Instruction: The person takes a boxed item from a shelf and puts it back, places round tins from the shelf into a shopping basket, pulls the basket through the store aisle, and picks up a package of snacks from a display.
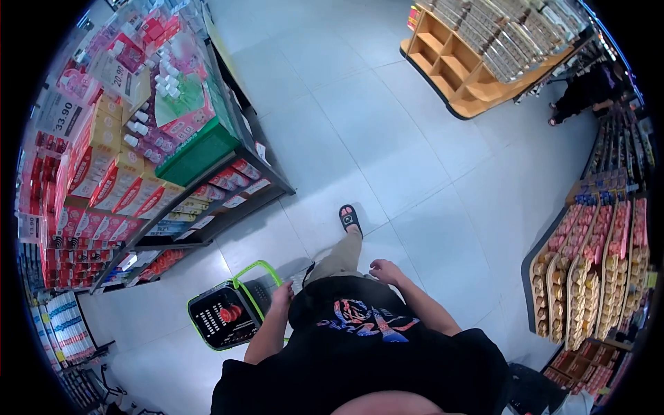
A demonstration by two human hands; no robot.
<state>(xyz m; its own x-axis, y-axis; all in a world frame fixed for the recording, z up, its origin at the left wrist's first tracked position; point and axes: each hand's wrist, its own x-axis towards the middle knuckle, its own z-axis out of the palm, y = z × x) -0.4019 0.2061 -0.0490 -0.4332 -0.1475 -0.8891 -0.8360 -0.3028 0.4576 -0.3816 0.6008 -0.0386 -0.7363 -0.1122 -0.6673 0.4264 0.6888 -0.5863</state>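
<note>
A black shopping basket [207,319] with a bright green rim and handle hangs at my left side, a red picture and white print on its panel. My left hand [282,296] is closed around the green handle [257,265]. On the other side, my right hand [386,272] swings in front of my hip, fingers loosely bent and nothing visible in them. My foot in a black slide sandal [351,218] is stretched forward on the floor; the other foot is hidden under my body.
On the left stands a display shelf [238,176] stacked with boxes, pink bottles and price signs. A wooden shelf unit [449,66] is at the upper right. A curved rack [536,277] of packaged goods lines the right. Another person [588,90] stands far right. Pale tiles [429,166] cover the aisle.
</note>
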